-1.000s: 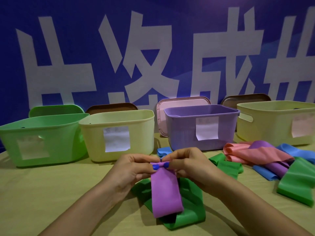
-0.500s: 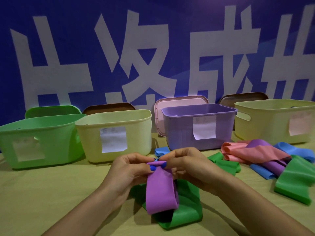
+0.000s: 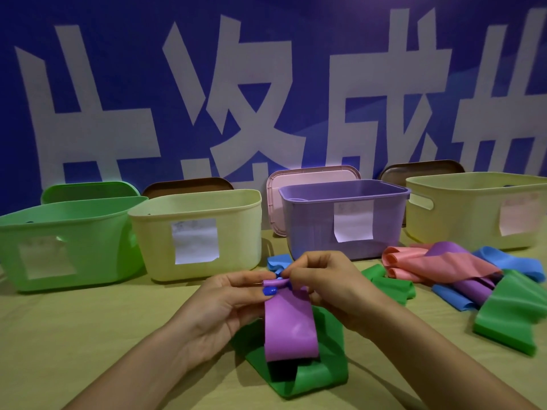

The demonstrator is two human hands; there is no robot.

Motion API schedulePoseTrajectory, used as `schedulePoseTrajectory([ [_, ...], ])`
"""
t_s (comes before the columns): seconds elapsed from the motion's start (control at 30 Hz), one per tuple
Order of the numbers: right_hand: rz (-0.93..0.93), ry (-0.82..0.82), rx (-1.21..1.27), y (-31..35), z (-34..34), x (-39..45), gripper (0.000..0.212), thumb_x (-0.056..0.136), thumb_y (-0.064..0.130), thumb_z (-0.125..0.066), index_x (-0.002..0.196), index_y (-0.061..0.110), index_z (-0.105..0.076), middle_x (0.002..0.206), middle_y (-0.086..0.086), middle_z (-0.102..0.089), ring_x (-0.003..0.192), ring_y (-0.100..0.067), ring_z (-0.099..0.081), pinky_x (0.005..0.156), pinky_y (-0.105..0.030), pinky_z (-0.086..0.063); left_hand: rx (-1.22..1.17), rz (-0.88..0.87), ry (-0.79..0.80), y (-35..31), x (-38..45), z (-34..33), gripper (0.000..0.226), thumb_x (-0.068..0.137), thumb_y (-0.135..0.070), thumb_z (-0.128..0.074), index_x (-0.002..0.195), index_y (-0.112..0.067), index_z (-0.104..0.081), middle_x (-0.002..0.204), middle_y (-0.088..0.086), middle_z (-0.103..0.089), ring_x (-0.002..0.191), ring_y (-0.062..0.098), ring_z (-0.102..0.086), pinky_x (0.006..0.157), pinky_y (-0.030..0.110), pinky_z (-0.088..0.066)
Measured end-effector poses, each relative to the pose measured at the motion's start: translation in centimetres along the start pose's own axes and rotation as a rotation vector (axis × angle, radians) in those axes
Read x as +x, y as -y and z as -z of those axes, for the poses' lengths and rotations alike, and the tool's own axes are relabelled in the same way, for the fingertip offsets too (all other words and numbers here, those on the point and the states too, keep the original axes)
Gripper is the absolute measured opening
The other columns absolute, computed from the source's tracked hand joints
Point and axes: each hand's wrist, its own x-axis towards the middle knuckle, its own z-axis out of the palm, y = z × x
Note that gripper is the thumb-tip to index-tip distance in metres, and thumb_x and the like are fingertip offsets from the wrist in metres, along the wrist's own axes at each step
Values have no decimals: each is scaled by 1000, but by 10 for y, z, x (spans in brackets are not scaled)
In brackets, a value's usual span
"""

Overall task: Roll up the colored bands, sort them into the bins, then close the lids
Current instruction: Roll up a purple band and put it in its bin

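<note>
A purple band [image 3: 290,327] hangs between both hands above the table, its top edge rolled into a thin tube. My left hand [image 3: 228,303] pinches the roll's left end and my right hand [image 3: 325,282] pinches its right end. Under it lies a green band [image 3: 319,371] on the table. Behind stand open bins: green [image 3: 68,223], pale yellow [image 3: 236,232], purple [image 3: 313,232] and another pale yellow [image 3: 461,214].
A heap of pink [image 3: 444,264], purple, blue [image 3: 509,261] and green [image 3: 521,318] bands lies at the right. A blue band [image 3: 276,260] and a green one [image 3: 387,284] sit behind my hands. Lids lean behind the bins against a blue banner.
The top edge of the purple band has been rolled tighter and the hanging part has grown shorter. Both hands stay at the roll's ends.
</note>
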Motion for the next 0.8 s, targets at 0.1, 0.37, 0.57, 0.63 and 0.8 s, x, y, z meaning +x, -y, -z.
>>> schedulePoseTrajectory([
  [0.1, -8, -2, -7, 0, 0, -1, 17, 84, -1, -59, 69, 4, -65, 67, -4, -58, 61, -10, -53, 50, -16, -43, -55, 41, 0, 0, 1, 0, 23, 68, 15, -56, 84, 9, -70, 87, 26, -70, 69, 27, -72, 56, 28, -59],
  [0.37, -18, 115, 106, -2, 4, 3, 8, 82, -2, -63, 82, 3, -69, 89, -16, -65, 83, -25, -57, 65, -25, -50, 40, -58, -113, -1, 2, 2, 22, 67, 18, -57, 79, 5, -70, 76, 20, -72, 62, 20, -70, 52, 23, -57],
  [0.57, 19, 17, 1, -1, 3, 4, 14, 80, -2, -68, 88, 9, -68, 89, -15, -64, 71, -18, -59, 53, -19, -47, 38, -60, -107, 1, 5, 3, 34, 71, 24, -52, 61, 0, -74, 72, 18, -71, 62, 22, -70, 53, 25, -57],
  [0.63, 17, 20, -23, -1, 3, 4, 17, 80, -3, -67, 89, 11, -68, 93, -16, -64, 78, -21, -60, 59, -22, -50, 29, -18, -71, 0, 5, 4, 28, 61, 21, -56, 61, 0, -74, 73, 19, -71, 63, 23, -70, 55, 26, -58],
  [0.8, -10, 40, -34, 1, 5, 2, 24, 79, -10, -64, 91, 11, -65, 78, -11, -64, 78, -22, -60, 70, -31, -50, 18, 70, 4, -2, 5, 9, 25, 58, 12, -63, 81, 8, -74, 91, 24, -71, 74, 24, -72, 62, 25, -59],
])
